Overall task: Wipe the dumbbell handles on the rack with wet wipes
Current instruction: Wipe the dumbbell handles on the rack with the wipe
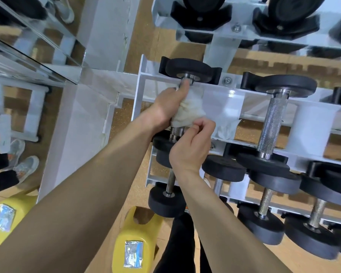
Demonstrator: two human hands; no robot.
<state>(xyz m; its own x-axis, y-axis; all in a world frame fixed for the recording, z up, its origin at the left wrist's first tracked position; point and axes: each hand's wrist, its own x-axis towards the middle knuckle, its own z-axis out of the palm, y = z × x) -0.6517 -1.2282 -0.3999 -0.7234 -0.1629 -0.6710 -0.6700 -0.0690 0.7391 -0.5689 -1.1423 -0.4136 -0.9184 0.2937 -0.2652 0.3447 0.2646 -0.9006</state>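
The left hand is curled around a white wet wipe that wraps the metal handle of a dumbbell. This dumbbell lies on the middle shelf of the white rack, at its left end. The left thumb lies straight along the top of the handle, just below the upper black weight. The right hand sits just beneath, pinching the lower edge of the wipe between thumb and forefinger, with its other fingers curled in. A short stretch of ridged metal shows below the wipe.

Just to the right, a second crumpled wipe lies on the shelf. Beyond it a second dumbbell rests in black cradles with its handle bare. More dumbbells fill the shelves above and below. A yellow kettlebell stands on the cork-coloured floor near the person's legs, and a mirror lines the wall on the left.
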